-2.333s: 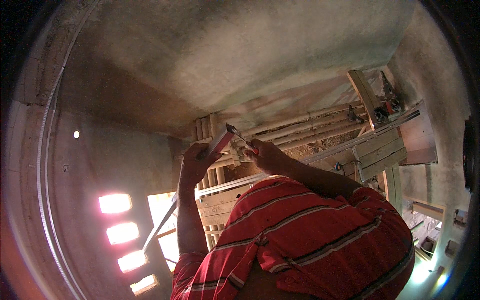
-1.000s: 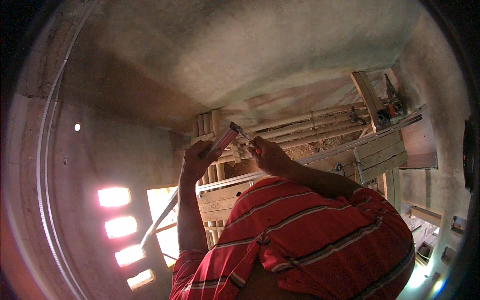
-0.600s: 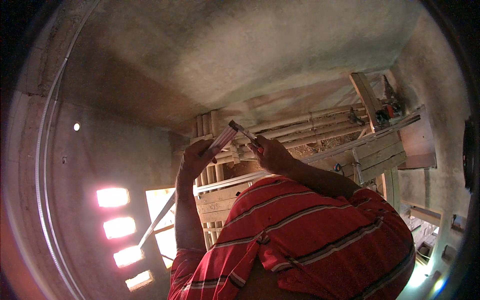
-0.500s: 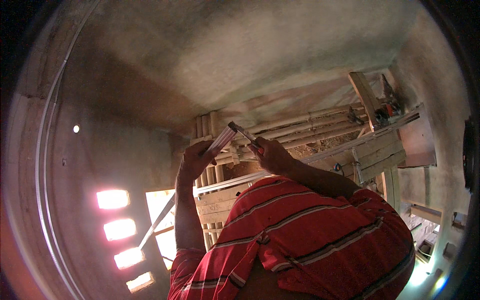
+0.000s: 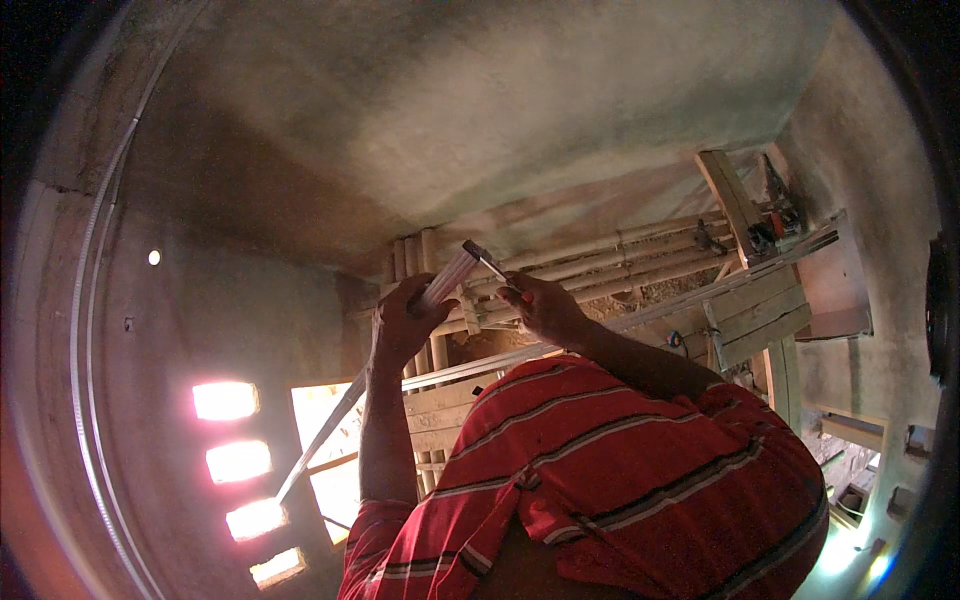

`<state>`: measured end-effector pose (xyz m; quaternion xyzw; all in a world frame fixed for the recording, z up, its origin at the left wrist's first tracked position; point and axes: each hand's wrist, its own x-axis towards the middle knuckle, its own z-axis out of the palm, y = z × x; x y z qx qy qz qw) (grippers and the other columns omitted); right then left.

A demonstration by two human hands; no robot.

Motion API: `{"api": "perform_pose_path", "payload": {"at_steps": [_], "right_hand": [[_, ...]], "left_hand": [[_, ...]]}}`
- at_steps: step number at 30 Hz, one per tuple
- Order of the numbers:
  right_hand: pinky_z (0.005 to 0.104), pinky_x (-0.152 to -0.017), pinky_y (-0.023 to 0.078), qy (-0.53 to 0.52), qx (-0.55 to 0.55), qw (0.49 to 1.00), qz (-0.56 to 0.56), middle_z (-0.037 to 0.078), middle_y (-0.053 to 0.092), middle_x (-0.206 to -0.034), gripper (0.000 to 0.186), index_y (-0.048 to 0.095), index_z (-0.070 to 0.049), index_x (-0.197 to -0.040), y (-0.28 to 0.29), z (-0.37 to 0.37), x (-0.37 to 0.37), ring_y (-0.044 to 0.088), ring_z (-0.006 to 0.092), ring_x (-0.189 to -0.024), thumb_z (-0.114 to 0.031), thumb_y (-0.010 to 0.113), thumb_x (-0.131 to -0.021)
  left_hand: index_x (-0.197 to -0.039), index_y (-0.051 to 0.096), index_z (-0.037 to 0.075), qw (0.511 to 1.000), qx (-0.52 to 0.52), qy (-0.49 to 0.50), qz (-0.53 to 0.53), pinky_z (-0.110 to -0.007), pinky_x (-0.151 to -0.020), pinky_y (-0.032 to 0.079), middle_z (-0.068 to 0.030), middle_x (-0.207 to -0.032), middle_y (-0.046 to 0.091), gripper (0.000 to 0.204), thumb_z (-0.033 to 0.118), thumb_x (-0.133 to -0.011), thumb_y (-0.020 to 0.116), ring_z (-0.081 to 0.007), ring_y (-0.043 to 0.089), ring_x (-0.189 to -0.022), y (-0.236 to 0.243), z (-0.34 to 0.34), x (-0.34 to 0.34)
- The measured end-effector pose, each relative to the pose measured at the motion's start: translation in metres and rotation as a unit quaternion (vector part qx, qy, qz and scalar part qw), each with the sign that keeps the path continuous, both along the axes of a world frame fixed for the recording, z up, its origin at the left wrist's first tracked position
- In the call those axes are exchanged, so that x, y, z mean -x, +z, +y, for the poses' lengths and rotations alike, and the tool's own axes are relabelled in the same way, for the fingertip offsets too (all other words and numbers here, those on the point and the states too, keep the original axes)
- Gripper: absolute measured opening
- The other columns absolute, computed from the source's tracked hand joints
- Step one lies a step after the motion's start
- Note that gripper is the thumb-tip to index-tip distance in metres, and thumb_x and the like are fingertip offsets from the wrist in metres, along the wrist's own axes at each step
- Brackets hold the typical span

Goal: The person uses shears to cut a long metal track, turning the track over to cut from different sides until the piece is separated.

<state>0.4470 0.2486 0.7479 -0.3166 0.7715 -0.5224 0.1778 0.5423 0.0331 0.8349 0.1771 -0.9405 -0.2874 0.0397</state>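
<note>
My left hand [image 5: 405, 315] is wrapped around a long, pale metal channel [image 5: 449, 277]. The strip slants down past my left forearm toward the bright wall openings. Opposite it, my right hand [image 5: 545, 308] is closed on a hand tool [image 5: 491, 265] with a bare metal front and a bit of red at the grip. The tool's tip meets the channel's dark upper end, and the two form a peak. Its exact kind cannot be made out, as my fingers cover the grip.
A scaffold of poles [image 5: 600, 262] and wooden boards [image 5: 752, 325] lies beyond and to the right. More long metal strips [image 5: 475, 366] rest across it. A board [image 5: 728, 195] leans near dark and red tools [image 5: 770, 232]. Bare plastered walls [image 5: 520, 110] surround me.
My left hand has shifted slightly right and up along the channel toward its end. The channel's tip has moved slightly right. My right hand stays nearly in place.
</note>
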Motion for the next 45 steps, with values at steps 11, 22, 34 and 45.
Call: {"api": "perform_pose_path", "payload": {"at_steps": [11,22,34,45], "right_hand": [[0.0495,-0.069,0.052,-0.030,0.022,0.999,-0.007,0.021,0.066,-0.081,0.042,0.060,0.001,-0.103,-0.026,-0.008,0.000,0.066,0.0404,-0.076,-0.041,0.056,-0.097],[0.0492,-0.067,0.051,0.001,-0.028,0.998,0.055,0.023,0.064,-0.077,0.041,0.056,0.004,-0.102,-0.006,-0.006,-0.005,0.066,0.0404,-0.071,-0.036,0.054,-0.098],[0.0481,-0.064,0.047,-0.012,0.020,0.998,0.066,0.022,0.061,-0.075,0.025,0.055,-0.001,-0.103,-0.016,-0.007,0.008,0.062,0.0415,-0.072,-0.025,0.057,-0.098],[0.0478,-0.058,0.049,-0.048,-0.066,0.992,0.094,0.020,0.061,-0.067,0.035,0.056,0.001,-0.090,-0.034,-0.011,0.015,0.062,0.0405,-0.062,-0.033,0.059,-0.097]], "left_hand": [[-0.116,0.066,0.002,1.000,-0.008,0.019,-0.003,-0.033,-0.073,0.055,-0.0145,-0.096,0.071,0.047,0.024,-0.078,0.083,-0.0188,0.068,-0.082,-0.003,0.004,0.002],[-0.113,0.067,0.003,0.999,-0.024,0.012,0.045,-0.032,-0.072,0.055,-0.0136,-0.093,0.071,0.045,0.024,-0.078,0.083,-0.0175,0.068,-0.081,-0.024,0.004,-0.002],[-0.116,0.067,0.003,0.999,-0.040,0.034,0.009,-0.032,-0.076,0.055,-0.0138,-0.098,0.072,0.047,0.021,-0.076,0.085,-0.0168,0.068,-0.085,-0.012,0.005,0.007],[-0.115,0.066,0.001,1.000,0.000,0.008,0.009,-0.032,-0.075,0.055,-0.0132,-0.097,0.071,0.047,0.022,-0.077,0.085,-0.0165,0.068,-0.085,-0.012,0.006,0.012]]}}
